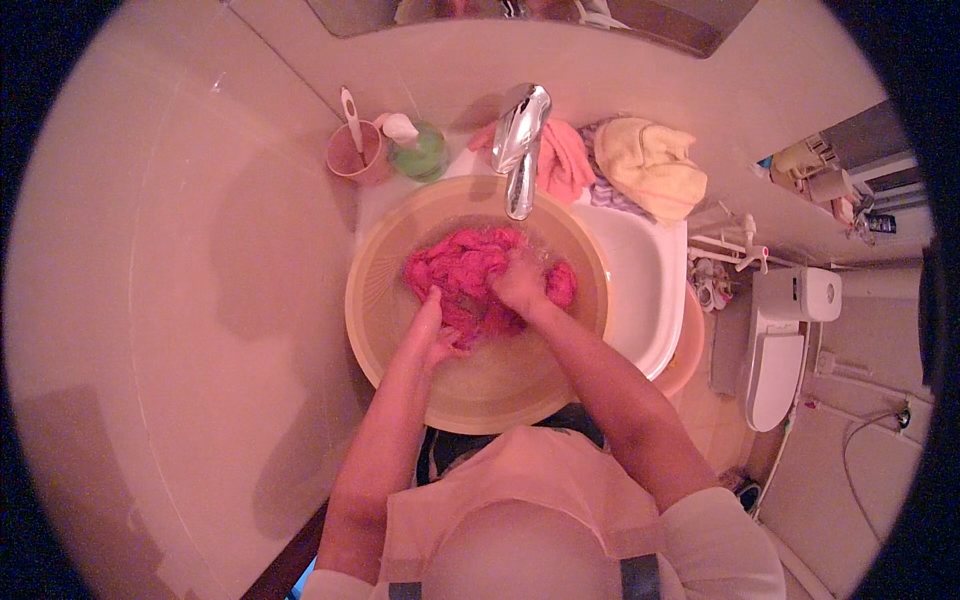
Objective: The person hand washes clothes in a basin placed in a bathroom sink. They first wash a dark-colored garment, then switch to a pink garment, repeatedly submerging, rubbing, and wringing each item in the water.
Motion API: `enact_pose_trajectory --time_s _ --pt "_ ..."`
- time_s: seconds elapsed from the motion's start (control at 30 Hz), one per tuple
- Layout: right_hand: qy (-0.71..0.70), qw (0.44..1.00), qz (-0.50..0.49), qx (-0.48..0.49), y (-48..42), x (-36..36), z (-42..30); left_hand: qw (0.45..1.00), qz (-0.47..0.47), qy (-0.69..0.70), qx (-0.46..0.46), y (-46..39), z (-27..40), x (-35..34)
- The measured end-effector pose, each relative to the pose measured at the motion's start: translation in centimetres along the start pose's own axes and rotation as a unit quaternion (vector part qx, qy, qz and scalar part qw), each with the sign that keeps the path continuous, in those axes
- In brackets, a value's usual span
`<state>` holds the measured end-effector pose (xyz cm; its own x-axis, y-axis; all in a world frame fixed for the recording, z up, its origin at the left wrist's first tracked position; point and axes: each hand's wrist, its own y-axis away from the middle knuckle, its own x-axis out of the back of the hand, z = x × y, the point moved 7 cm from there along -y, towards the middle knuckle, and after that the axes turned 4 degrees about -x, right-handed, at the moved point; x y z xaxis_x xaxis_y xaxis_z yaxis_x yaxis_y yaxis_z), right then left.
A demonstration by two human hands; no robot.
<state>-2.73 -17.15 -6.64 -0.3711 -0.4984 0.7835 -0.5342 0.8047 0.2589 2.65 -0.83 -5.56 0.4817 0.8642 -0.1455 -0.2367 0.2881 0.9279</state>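
Note:
A wet pink-red cloth (466, 262) lies bunched up in a wide yellowish plastic basin (480, 405) with water in it. My left hand (439, 330) holds the near left edge of the cloth, thumb on top and fingers partly under its folds. Pressed into the right part of the cloth is my right hand (519, 281), curled around some of it and blurred. A small lump of the same colour shows just right of that hand. The chrome faucet (521, 150) reaches over the basin's far rim.
The basin rests on a white sink (656, 300). Behind it are a cup (349, 169) holding a white-handled brush, a green pump bottle (420, 154), a coral cloth (564, 161) and a yellow towel (649, 165). Rightward are an orange tub (686, 349) and a toilet (776, 375).

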Motion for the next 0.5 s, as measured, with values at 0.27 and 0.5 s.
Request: enact_pose_trajectory --time_s 0.27,0.5 --pt "-0.252 0.904 -0.049 0.341 11.4 6.9 -14.6 0.912 -0.325 0.189 -0.162 -1.8 2.8 -2.8" --pt "-0.108 0.981 0.089 0.136 2.9 4.9 -4.8 0.950 -0.149 0.134 -0.238 1.8 3.5 -3.8"
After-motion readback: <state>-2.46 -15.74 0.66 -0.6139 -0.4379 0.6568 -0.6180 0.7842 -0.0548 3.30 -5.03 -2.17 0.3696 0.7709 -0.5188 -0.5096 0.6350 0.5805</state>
